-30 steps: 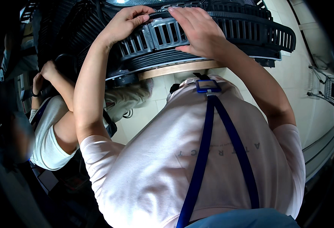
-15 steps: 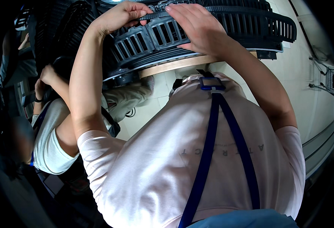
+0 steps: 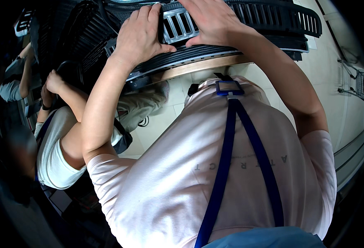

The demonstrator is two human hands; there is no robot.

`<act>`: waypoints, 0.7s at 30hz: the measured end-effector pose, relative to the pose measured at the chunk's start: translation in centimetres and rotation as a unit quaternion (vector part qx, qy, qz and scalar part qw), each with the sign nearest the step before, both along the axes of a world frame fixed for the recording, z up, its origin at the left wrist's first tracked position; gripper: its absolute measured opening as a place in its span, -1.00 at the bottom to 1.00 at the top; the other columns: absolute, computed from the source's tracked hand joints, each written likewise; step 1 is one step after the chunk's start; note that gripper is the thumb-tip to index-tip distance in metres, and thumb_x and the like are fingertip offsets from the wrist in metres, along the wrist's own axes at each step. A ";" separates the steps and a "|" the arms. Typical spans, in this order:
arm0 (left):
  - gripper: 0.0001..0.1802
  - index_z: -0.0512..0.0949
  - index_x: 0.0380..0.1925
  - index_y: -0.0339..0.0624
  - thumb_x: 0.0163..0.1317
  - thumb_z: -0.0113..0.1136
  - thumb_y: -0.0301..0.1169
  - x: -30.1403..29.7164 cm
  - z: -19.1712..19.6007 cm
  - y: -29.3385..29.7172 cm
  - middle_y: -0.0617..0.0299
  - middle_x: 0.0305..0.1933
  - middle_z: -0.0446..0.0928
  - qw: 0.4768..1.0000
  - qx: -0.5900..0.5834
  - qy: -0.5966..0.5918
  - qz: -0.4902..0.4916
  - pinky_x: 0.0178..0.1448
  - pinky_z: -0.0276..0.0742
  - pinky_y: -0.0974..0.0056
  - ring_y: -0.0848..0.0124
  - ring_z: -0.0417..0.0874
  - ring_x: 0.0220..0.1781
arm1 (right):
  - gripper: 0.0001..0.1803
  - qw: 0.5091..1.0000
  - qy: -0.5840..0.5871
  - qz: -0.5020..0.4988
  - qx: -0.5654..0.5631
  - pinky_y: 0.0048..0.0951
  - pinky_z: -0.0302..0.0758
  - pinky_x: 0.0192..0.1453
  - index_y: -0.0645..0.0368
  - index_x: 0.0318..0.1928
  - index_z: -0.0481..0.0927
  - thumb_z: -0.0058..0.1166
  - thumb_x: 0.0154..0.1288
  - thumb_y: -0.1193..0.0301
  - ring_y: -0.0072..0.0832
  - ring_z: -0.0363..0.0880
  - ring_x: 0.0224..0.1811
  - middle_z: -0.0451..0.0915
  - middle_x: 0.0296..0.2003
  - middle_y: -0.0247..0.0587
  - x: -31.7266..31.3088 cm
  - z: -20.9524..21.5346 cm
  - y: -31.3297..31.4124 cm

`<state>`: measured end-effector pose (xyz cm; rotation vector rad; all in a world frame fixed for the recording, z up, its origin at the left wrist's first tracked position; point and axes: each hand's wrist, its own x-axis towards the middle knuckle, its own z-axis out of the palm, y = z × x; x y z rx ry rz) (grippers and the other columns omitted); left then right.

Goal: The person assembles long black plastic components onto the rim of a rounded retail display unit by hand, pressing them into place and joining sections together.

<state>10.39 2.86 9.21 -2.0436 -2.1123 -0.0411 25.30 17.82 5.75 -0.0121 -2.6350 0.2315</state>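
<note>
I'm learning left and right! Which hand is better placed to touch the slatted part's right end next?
Probably the right hand: it's nearer that end of the black slatted part, while the left hand is farther left.

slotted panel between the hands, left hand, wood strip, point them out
Slotted panel [image 3: 178,25], head view, its slotted middle
Left hand [image 3: 138,38], head view, its back
Wood strip [image 3: 196,67], head view, middle of its length
</note>
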 end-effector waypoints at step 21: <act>-0.05 0.35 0.11 -0.27 -0.28 0.49 0.00 -2.5 -1.4 0.0 0.00 -0.05 0.46 0.990 0.026 -0.119 -0.075 0.03 0.45 0.14 0.07 0.50 -0.01 | -0.08 0.999 0.004 -0.029 0.024 -0.30 0.29 0.10 0.22 0.11 0.38 0.44 -0.31 0.08 -0.27 0.42 -0.05 0.45 -0.11 -0.14 -0.5 -0.8 -0.7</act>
